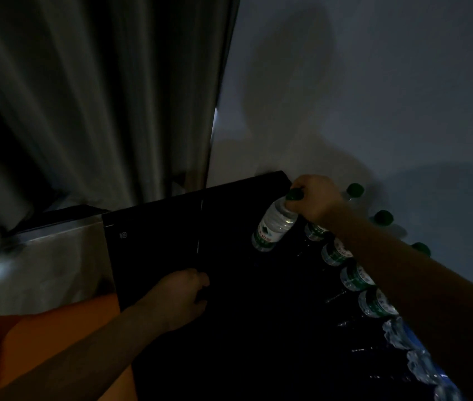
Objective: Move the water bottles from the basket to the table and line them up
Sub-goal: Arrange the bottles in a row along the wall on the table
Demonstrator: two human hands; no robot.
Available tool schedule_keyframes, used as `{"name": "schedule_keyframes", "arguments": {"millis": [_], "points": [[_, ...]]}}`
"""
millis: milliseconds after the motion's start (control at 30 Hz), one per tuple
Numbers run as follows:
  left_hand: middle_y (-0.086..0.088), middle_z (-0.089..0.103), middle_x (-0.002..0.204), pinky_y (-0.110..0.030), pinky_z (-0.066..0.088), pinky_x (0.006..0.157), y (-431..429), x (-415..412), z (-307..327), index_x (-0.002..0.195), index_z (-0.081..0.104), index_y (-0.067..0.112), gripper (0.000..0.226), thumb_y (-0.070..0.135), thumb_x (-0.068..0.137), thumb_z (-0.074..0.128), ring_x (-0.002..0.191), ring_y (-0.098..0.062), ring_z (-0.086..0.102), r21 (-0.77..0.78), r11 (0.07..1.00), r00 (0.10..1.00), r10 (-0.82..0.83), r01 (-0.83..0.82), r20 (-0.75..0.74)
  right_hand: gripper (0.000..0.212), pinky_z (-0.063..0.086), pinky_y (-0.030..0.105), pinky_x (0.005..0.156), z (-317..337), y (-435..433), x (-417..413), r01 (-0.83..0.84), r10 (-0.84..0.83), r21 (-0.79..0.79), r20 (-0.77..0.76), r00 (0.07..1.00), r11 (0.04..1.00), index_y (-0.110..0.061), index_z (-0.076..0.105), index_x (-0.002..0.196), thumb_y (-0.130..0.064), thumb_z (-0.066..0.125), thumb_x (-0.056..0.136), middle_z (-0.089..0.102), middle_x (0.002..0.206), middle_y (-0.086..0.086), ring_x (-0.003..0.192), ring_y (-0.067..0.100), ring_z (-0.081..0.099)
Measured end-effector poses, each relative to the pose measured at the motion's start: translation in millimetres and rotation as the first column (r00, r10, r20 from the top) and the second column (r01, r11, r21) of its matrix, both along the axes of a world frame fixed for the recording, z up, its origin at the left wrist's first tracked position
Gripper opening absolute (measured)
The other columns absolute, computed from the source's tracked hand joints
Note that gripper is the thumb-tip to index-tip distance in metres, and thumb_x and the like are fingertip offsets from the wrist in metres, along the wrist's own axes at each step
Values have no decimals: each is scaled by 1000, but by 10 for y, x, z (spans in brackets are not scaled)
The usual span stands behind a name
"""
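Lighting is poor; I report only what can be made out.

Right hand [316,201]: raised over the far part of the table [171,241], fingers clamped round the neck of one bottle [272,227], just below its green cap. This bottle is clear with a green and white label. It hangs tilted, base toward the left and down. Whether the base touches the table I cannot tell.

Row [355,276]: at least four more bottles with the same label stand on the table along its right side, close to the wall [374,96]. They run in a line from far to near. The right forearm crosses above them and hides their upper parts. Three green caps [383,217] show beyond the arm.

Lower right: clear crinkled bottles [397,334] lie against a blue edge [420,347]. I cannot tell whether this is the basket.

Left hand [177,299]: lies on the near left part of the table, beside a thin seam in the black top. The fingers are bent, tips down on the surface. Whether they grip anything is lost in the dark.

Surroundings: a grey curtain [99,96] hangs at the left. An orange surface [56,337] lies under the left forearm.
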State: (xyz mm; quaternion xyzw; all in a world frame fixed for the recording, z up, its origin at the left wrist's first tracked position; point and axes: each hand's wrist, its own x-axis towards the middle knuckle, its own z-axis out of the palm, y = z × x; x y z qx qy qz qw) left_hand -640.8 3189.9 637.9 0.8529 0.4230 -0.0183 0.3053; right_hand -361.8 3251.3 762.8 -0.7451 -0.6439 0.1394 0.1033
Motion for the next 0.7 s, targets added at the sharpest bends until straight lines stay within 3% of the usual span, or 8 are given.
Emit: {"name": "schedule_keyframes", "arguments": {"millis": [100,200,333,500,700], "points": [[-2,56,120,-25,45,92,139,231,-26,127,53,20,38,35,92,53,110,-15,56,10,1000,1000,-6,6,3,24,42,33,61,-75,186,248,37,-37,20,-7,999,999,7,64,94,-13,67,81,65,94,21,73,22,54],[-1,55,124,-25,44,95,279,495,-24,130,51,21,40,34,92,54,112,-14,55,-10,1000,999,-18,18,33,25,50,39,67,-158,338,469,68,-69,47,10,998,997,8,63,93,-14,66,82,64,95,24,83,32,61],[-2,54,126,-25,44,96,491,808,-24,131,50,21,42,34,92,55,113,-15,54,-6,999,997,-32,32,70,26,49,35,70,-240,560,738,149,-151,76,29,988,986,2,64,97,-19,68,82,64,97,18,80,25,57],[-2,57,117,-21,45,88,787,1068,-37,124,56,22,36,31,89,60,105,-15,57,5,999,990,-34,34,138,26,48,33,71,-330,758,1036,215,-223,91,80,972,972,-3,65,98,-22,68,80,65,100,17,90,30,60],[-3,58,117,-27,47,90,1099,1290,-28,123,56,20,37,32,88,59,104,-16,57,55,997,991,-56,50,118,27,54,39,78,-393,864,1286,258,-266,94,85,960,962,-5,65,96,-26,69,79,65,98,16,90,31,61]]}}
